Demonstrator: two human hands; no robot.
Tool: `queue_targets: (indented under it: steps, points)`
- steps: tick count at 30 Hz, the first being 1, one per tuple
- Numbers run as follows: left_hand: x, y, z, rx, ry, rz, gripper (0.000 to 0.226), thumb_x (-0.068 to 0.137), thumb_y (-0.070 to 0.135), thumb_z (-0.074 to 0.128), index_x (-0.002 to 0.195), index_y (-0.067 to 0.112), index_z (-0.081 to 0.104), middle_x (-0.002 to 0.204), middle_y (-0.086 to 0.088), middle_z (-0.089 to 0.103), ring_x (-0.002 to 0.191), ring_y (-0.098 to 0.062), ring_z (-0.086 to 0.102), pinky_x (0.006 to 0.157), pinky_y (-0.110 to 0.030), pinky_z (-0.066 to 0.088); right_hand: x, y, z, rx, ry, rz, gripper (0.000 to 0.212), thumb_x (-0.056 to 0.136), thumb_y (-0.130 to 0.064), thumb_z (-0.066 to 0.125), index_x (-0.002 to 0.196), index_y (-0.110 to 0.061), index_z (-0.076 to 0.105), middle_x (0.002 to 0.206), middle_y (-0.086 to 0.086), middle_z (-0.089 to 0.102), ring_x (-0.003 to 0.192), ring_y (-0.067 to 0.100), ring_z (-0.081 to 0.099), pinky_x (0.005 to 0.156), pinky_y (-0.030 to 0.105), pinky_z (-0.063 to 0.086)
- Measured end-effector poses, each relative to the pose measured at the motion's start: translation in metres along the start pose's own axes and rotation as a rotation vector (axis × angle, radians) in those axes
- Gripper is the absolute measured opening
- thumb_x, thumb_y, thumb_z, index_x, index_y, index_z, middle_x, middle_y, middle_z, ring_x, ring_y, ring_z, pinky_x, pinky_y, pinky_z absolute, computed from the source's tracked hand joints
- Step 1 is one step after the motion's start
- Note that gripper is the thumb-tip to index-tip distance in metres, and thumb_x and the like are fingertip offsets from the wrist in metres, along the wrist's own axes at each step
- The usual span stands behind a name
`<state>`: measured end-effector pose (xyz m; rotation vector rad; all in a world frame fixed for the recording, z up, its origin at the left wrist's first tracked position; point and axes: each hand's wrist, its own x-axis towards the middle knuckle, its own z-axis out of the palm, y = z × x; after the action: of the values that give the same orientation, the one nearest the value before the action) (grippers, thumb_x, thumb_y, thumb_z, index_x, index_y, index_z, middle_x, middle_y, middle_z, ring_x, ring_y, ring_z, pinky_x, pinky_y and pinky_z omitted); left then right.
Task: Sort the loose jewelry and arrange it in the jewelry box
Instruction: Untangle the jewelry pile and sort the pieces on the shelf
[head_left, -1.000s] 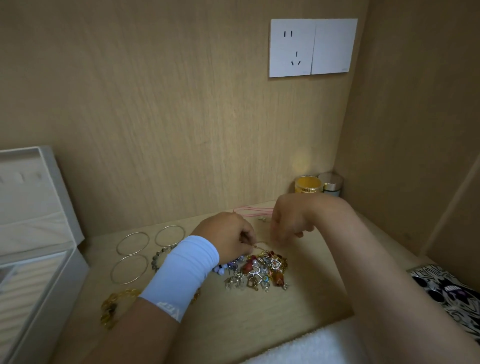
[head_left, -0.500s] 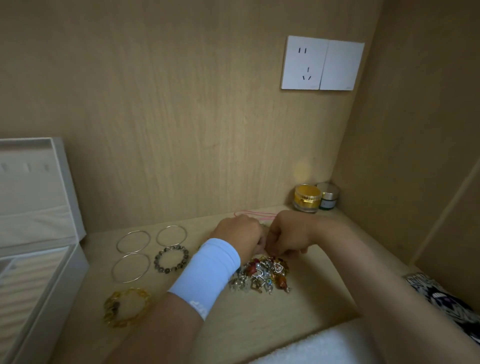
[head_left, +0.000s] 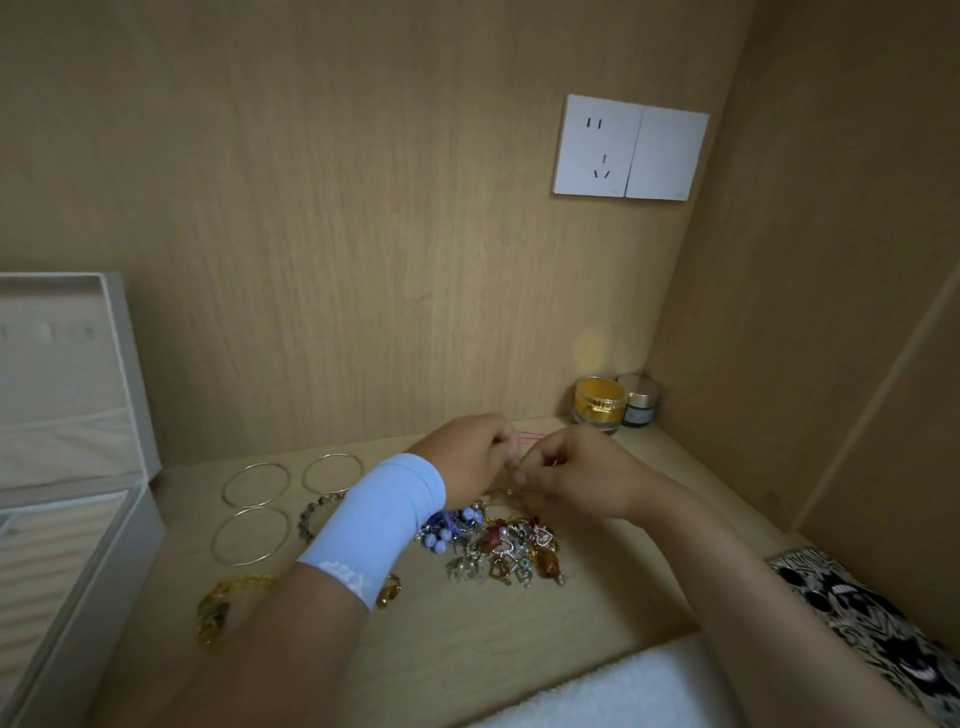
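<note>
A tangled heap of loose jewelry with blue beads, charms and amber stones lies mid-shelf. Just above it my left hand, with a pale blue wristband, and my right hand meet fingertip to fingertip, both pinching a thin chain-like piece drawn up from the heap. To the left lie three silver bangles, a dark beaded bracelet partly behind my left wrist, and an amber chain bracelet. The white jewelry box stands open at the far left.
A pink cord lies behind my hands. Two small cosmetic jars, gold and silver-lidded, stand in the back right corner. A white towel covers the front edge; a black-and-white patterned item lies at right. Wooden walls enclose the shelf.
Both hands have come closer together above the heap and lifted slightly. The camera view has tilted down a little.
</note>
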<state>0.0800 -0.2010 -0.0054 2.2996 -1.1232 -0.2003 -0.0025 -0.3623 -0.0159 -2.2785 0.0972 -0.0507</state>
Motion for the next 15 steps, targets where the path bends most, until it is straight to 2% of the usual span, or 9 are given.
queue_targets:
  steps: [2,4,6,8,12,15]
  points:
    - [-0.002,0.002,-0.009,-0.132,0.040,-0.004,0.018,0.101,0.020,0.047,0.087,0.023,0.057,0.081,0.013,0.059,0.077,-0.007,0.055,0.068,-0.022,0.042,-0.004,-0.008,-0.006,0.143,0.019,-0.005,0.014,0.095,-0.012,0.065,0.085,-0.011,0.075,0.074,0.000,0.073,0.062,0.001,0.062,0.060,0.017,0.048]
    - [-0.004,0.008,-0.020,-0.321,0.042,0.009,0.017,0.102,0.016,0.048,0.088,0.020,0.057,0.077,0.009,0.063,0.063,-0.001,0.054,0.059,-0.014,0.040,-0.008,-0.016,-0.012,0.285,0.003,-0.011,0.019,0.100,-0.015,0.058,0.087,-0.012,0.072,0.083,0.004,0.074,0.072,0.011,0.065,0.067,0.024,0.049]
    - [-0.007,0.013,-0.030,-0.494,0.026,0.025,0.017,0.102,0.011,0.047,0.089,0.017,0.057,0.072,0.004,0.062,0.055,-0.003,0.050,0.056,-0.014,0.041,-0.010,-0.020,-0.017,0.438,-0.015,-0.027,0.021,0.103,-0.015,0.050,0.088,-0.010,0.064,0.088,0.013,0.073,0.079,0.025,0.066,0.075,0.037,0.050]
    - [-0.011,0.018,-0.039,-0.579,0.019,0.022,0.014,0.102,0.011,0.047,0.094,0.014,0.058,0.065,0.006,0.057,0.052,-0.007,0.045,0.055,-0.018,0.040,-0.011,-0.024,-0.018,0.560,-0.013,-0.047,0.023,0.106,-0.016,0.044,0.089,-0.010,0.057,0.083,0.017,0.069,0.076,0.032,0.066,0.076,0.042,0.051]
    - [-0.021,0.025,-0.060,-0.514,-0.040,-0.012,0.019,0.103,0.022,0.047,0.104,0.015,0.065,0.058,0.010,0.050,0.053,-0.009,0.042,0.055,-0.019,0.039,-0.011,-0.029,-0.022,0.692,0.038,-0.097,0.022,0.105,-0.020,0.046,0.088,-0.010,0.055,0.061,0.007,0.048,0.052,0.024,0.049,0.066,0.042,0.049]
    - [-0.029,0.027,-0.074,-0.375,-0.041,-0.027,0.022,0.100,0.028,0.053,0.096,0.018,0.072,0.059,0.010,0.050,0.057,-0.011,0.044,0.061,-0.022,0.041,-0.012,-0.030,-0.026,0.725,0.096,-0.118,0.021,0.105,-0.019,0.045,0.089,-0.011,0.056,0.061,0.003,0.037,0.048,0.019,0.036,0.051,0.033,0.046]
